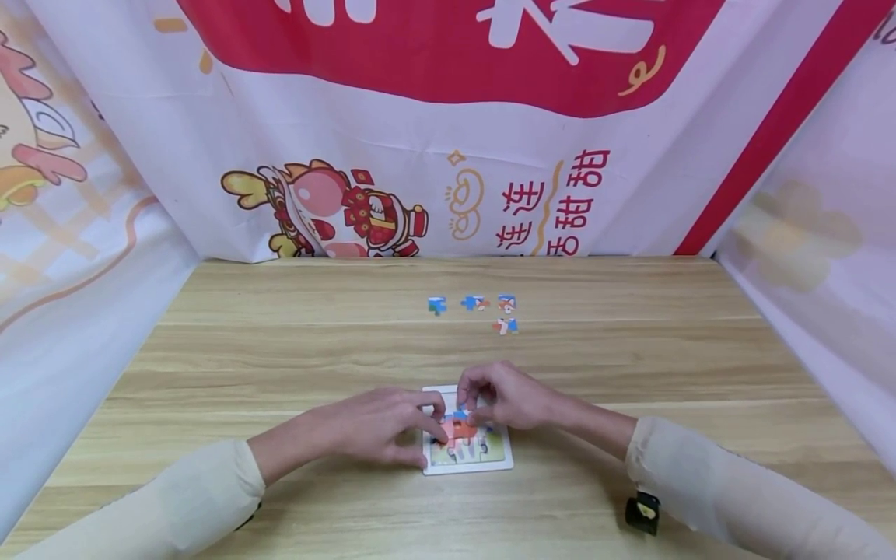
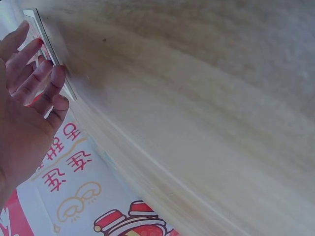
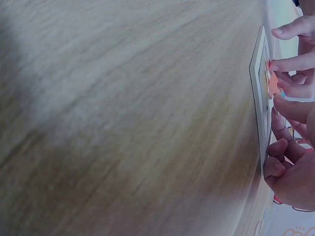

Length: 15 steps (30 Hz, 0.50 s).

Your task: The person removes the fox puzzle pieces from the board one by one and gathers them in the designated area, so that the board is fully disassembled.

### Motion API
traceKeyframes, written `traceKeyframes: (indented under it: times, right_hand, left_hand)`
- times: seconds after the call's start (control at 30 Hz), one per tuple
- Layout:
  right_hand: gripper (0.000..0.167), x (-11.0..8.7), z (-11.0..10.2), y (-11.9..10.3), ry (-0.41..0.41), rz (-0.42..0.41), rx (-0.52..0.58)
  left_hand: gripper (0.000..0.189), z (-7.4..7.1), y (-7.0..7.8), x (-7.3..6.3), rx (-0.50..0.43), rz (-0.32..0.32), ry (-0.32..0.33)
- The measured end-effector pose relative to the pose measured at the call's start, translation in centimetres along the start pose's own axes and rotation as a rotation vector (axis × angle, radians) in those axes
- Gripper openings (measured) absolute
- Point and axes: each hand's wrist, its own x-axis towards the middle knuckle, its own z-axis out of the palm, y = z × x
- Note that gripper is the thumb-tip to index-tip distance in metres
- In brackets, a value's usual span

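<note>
A person's right hand (image 1: 514, 398), thumb and fingers curled in close, pinched an orange-and-blue jigsaw piece (image 1: 462, 428) above a white-rimmed puzzle tray (image 1: 470, 469). The left hand (image 1: 381, 424) lay from the tray's left side, its fingers spread and loosely bent, a fingertip reaching a coral-red part of the puzzle and the thumb at the near left corner. Beneath the fingers, the tray sat flat, its near part filled with joined pieces in pale yellow-green, while the hands hid some of its far part.

Well beyond the tray, 4 loose jigsaw pieces (image 1: 507, 303) lay apart from it on the wood-grain table (image 1: 280, 334): 3 in a row and 1 just nearer, under the row's right end. Cream sleeves (image 1: 700, 474) covered both forearms, and a small black device (image 1: 642, 513) hung under the right one. White cloth (image 1: 413, 132) rose behind the table, printed with a red panel (image 1: 420, 62), a cartoon figure (image 1: 329, 206) and red Chinese characters (image 1: 584, 202).
</note>
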Motion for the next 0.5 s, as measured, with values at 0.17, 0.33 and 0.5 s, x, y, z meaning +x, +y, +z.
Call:
traceKeyframes:
  times: [0.17,0.33,0.5]
  right_hand:
    - [0.017,0.0,0.0,-0.1,0.003,0.007,-0.009]
    - [0.017,0.0,0.0,0.0,0.014,-0.002,-0.015]
    - [0.018,0.0,0.1,0.1,0.019,-0.004,-0.016]
  left_hand:
    - [0.050,0.0,0.3,-0.1,0.094,0.017,-0.037]
    - [0.061,0.0,0.9,-0.2,0.143,-0.006,-0.069]
    - [0.064,0.1,1.1,-0.3,0.176,-0.014,-0.065]
